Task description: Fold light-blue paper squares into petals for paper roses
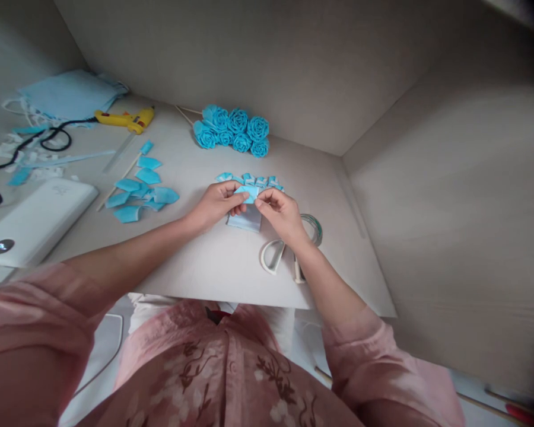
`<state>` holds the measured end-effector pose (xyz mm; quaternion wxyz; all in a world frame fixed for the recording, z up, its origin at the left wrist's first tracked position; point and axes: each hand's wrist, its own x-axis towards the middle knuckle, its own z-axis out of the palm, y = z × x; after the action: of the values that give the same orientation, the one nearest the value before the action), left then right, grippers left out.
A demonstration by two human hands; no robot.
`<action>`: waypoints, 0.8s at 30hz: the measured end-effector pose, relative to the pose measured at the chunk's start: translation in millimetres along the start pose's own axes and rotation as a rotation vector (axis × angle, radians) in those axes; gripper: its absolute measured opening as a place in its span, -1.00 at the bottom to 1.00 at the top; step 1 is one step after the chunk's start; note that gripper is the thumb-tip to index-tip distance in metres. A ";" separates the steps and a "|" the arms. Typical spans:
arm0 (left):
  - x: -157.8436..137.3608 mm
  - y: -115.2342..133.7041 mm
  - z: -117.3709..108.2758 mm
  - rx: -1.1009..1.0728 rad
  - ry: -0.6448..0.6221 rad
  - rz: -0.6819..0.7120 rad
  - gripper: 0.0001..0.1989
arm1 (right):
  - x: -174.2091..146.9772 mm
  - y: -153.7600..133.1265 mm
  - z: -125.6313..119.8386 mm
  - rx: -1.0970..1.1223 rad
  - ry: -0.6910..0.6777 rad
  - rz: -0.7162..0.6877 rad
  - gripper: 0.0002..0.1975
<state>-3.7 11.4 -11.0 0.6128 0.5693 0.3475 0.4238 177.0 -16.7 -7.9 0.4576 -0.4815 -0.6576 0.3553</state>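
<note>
My left hand (218, 203) pinches a small light-blue piece of fabric (251, 193) between thumb and fingers, above the middle of the table. At the right edge of that piece, the thumb and fingertips of my right hand (282, 212) close on it too. Just behind my hands lies a row of several folded blue petals (248, 179), partly covered by my fingers. Below them a flat pale grey-blue piece (244, 223) rests on the table. White-handled scissors (271, 257) lie under my right wrist, their blades hidden.
Loose blue petals (148, 177) and a thin stick (125, 177) lie left. Blue fabric roses (238, 120) stand behind. A yellow glue gun (124, 121), folded face masks (71, 95), a white power bank (48, 216) and a wire coil (314, 226) surround the work area. Panels (249, 59) enclose the table.
</note>
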 end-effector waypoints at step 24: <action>3.5 2.5 1.8 0.145 0.080 0.083 -0.83 | 24.9 0.6 -40.7 -0.120 0.186 -0.089 -0.55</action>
<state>-1.0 13.8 -8.2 0.5374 0.6089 0.3774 0.4449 212.7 8.5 11.4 0.5024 -0.5092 -0.6532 0.2484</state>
